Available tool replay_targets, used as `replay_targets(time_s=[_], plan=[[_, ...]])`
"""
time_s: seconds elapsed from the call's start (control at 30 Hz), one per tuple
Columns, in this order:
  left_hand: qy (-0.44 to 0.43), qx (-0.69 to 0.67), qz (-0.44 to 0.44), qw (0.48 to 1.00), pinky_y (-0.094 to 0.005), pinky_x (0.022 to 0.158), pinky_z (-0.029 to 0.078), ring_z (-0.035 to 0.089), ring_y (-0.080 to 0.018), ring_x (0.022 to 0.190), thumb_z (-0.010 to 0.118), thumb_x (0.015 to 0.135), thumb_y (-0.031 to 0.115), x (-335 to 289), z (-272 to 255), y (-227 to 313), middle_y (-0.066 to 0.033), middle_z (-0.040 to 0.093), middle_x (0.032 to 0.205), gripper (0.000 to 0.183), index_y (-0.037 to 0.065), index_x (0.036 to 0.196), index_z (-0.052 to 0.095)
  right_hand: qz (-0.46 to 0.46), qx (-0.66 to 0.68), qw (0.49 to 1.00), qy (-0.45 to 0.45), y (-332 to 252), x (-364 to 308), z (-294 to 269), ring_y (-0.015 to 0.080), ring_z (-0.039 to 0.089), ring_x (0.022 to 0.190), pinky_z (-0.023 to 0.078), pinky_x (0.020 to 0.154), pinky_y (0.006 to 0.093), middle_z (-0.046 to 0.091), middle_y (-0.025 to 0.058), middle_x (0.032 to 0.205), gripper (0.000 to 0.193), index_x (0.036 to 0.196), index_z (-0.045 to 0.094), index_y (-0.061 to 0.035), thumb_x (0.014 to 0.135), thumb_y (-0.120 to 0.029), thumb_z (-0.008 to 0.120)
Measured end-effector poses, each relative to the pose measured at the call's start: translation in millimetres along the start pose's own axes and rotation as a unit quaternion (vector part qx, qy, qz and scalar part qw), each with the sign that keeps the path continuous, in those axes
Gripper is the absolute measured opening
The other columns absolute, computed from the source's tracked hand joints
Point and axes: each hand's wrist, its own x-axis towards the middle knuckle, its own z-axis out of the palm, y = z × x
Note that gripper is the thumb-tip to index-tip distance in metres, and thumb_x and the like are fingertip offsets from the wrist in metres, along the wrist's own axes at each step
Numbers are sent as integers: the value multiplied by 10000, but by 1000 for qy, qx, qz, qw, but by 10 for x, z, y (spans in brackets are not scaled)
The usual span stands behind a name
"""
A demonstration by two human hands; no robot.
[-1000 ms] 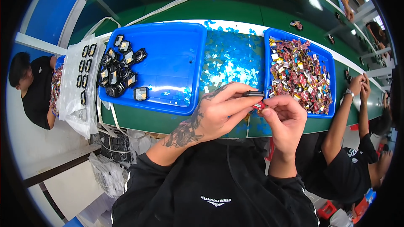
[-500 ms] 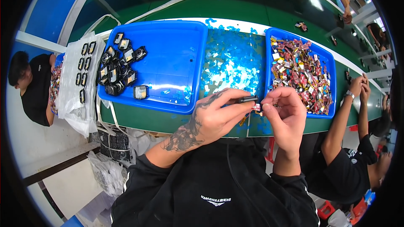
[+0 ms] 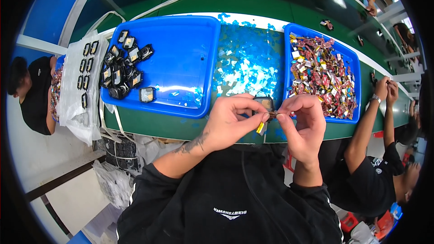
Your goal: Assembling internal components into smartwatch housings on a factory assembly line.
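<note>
My left hand (image 3: 226,124) is closed on a black square watch-like housing (image 3: 263,102), its face with a pale rectangle turned up. A small circuit board (image 3: 272,114) lies at the housing's near edge, partly hidden by fingertips, and a yellow tab (image 3: 261,128) hangs below it. My right hand (image 3: 304,126) pinches the board's right end between thumb and forefinger. Both hands are just above the front edge of the green table. Several similar black housings (image 3: 118,76) are heaped in the left part of a blue tray (image 3: 181,49).
Small blue film pieces (image 3: 246,63) cover the table between the trays. Another blue tray (image 3: 288,36) at the right is full of small red circuit boards (image 3: 321,77). White plastic sheeting (image 3: 74,72) with black frames lies at the far left. Co-workers sit at the left and right (image 3: 368,176).
The housing has turned from edge-on to face-up, and the yellow tab now shows below it. My right fingers have closed in on the board. The view has shifted slightly.
</note>
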Motion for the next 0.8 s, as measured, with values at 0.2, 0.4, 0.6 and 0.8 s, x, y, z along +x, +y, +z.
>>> replay_targets(time_s=[0.2, 0.4, 0.6, 0.8], plan=[[-51, -69, -36, 996, -203, 685, 510, 647, -83, 806, 654, 884, 6, 16, 28, -66, -80, 670, 971, 170, -73, 1035, 665, 41, -29, 999, 1, 4, -20, -12, 109, 609, 818, 501, 739, 250, 587, 67, 925, 322, 1052, 529, 10, 791, 87, 701], [3, -93, -3, 996, -231, 854, 533, 639, -135, 988, 600, 887, -75, -10, 133, 0, -101, 593, 1172, 330, -31, 1213, 617, 79, 7, 993, 82, 5, -6, 52, 87, 600, 784, 484, 706, 220, 604, 37, 849, 311, 1025, 543, 4, 781, 74, 722], [2, -92, 32, 995, -240, 902, 519, 627, -143, 1044, 568, 903, -87, -15, 132, -70, -89, 595, 1159, 358, -18, 1252, 597, 33, -51, 989, 136, 139, -52, 174, 60, 545, 733, 436, 658, 194, 592, 20, 827, 306, 1009, 551, -3, 778, 41, 746], [46, -92, 48, 994, -270, 901, 519, 639, -171, 1041, 563, 899, -107, -25, 156, -119, -121, 611, 1194, 350, -54, 1244, 584, 35, -49, 989, 135, 241, -74, 249, 58, 532, 736, 434, 653, 196, 580, 21, 850, 320, 1034, 545, -7, 785, 31, 743]])
